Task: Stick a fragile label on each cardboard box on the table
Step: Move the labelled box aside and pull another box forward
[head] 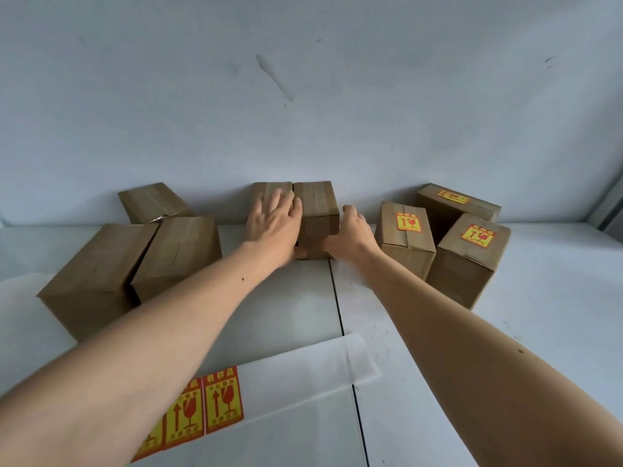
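A small unlabelled cardboard box (318, 214) stands at the back centre of the table. My left hand (274, 227) presses against its left side, thumb under its front corner. My right hand (354, 232) presses against its right side. Another plain box (269, 192) sits just behind my left hand. Three boxes on the right carry yellow-and-red fragile labels: one upright (406, 237), one behind it (458, 203), one nearest the right edge (472, 257). Three plain boxes stand on the left (94, 281) (178, 251) (153, 202). A backing sheet with fragile labels (222, 402) lies near me.
The white table (556, 298) has a dark seam (338, 305) running toward me through its middle. A pale wall (303, 112) rises directly behind the boxes. The white backing sheet (303, 372) stretches across the near table under my left forearm.
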The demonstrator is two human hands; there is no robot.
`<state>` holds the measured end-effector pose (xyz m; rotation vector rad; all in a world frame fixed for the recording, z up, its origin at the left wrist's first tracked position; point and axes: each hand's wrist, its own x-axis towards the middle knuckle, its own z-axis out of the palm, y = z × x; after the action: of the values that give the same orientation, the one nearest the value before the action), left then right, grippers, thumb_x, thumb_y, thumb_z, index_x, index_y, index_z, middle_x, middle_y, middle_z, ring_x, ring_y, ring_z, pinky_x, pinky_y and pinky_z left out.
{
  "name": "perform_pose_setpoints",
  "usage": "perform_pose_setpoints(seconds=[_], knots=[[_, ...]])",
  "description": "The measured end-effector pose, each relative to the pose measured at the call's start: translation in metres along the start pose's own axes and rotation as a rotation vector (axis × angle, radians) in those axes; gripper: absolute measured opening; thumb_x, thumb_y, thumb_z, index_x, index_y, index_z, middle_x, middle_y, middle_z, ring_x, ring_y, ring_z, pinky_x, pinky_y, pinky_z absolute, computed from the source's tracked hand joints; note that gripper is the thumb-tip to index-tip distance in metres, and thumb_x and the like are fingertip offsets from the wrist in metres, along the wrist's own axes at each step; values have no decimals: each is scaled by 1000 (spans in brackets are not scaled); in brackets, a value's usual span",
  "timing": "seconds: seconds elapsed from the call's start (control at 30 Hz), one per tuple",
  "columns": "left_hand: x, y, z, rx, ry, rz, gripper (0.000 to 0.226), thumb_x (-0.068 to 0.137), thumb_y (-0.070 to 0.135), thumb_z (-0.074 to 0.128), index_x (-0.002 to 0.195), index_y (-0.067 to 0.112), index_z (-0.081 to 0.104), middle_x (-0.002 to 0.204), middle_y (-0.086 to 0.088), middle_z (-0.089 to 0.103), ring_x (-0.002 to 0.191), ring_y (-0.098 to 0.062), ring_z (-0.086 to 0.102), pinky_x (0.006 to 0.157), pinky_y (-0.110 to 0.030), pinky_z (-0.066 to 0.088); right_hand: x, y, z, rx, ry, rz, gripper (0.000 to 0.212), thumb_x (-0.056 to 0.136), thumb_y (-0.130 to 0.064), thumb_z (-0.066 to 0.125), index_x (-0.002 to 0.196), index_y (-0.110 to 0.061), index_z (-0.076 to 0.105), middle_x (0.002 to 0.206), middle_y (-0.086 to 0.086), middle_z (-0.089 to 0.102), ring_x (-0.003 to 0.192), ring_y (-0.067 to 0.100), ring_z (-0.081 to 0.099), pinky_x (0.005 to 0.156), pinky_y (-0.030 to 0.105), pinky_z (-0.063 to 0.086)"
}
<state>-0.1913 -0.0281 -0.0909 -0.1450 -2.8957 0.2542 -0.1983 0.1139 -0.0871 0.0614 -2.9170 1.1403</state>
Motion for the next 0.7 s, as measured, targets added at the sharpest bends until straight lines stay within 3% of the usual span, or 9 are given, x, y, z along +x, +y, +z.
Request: perform_pose_setpoints(seconds=[0.07,0.17,0.33,0.53,0.6,0.7], knots=[[7,1,4,-2,-29,-7,101,80,60,63,151,9,13,160,-11,7,148,-31,-1,119,-51,1,8,3,5,37,-66,46,57,81,-11,63,132,-6,38,127,14,52,117,31,51,85,32,45],[8,5,9,-58,-22,-22,101,78,62,63,151,11,15,159,-13,10,147,-32,2,119,-50,1,10,10,13,217,-73,80,56,76,-11,67,128,-10,44,118,11,61,105,27,59,88,36,53],[-13,7,4,-147,-3,32,98,79,58,65,152,16,15,159,-17,11,147,-33,0,118,-49,-1,-16,18,13,483,0,94,63,73,-10,73,129,-15,45,117,6,62,106,24,61,90,39,54],[-53,16,-15,-301,67,63,77,85,43,66,147,14,32,154,-11,35,147,-29,14,120,-44,1,-54,14,11,523,24,108,66,66,-13,74,127,-16,50,120,7,60,104,22,62,84,34,56],[-68,19,-24,-382,105,56,75,83,32,72,146,16,35,152,-8,38,145,-27,24,119,-41,10,-69,11,4,539,48,109,60,71,-8,72,127,-12,51,117,8,62,102,23,62,75,30,53],[-91,19,-38,-565,205,-23,73,79,18,76,144,18,42,150,-5,43,136,-26,41,109,-40,36,-89,8,1,531,86,87,53,76,-9,70,126,-8,52,113,9,63,100,24,63,74,31,53]])
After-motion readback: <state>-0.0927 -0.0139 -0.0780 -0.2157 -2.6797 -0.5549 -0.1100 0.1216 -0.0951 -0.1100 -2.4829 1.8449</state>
